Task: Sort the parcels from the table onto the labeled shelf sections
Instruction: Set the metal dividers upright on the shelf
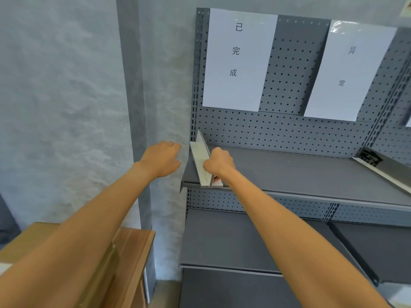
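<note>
Two thin white parcels (203, 162) stand on edge at the far left end of the upper grey shelf (300, 174), below the white paper label with three characters (239, 56). My right hand (219, 162) is closed on the right side of these parcels, and a fingertip shows under their near end. My left hand (163, 157) hovers just left of the shelf's end with its fingers loosely curled, holding nothing. A second paper label (350, 70) hangs to the right on the pegboard back.
A wooden table (133, 245) sits at the lower left, with a brown cardboard parcel (15, 243) under my left forearm. A lower grey shelf (233, 238) lies beneath. A grey box (387, 167) lies at the right end of the upper shelf. A grey wall is on the left.
</note>
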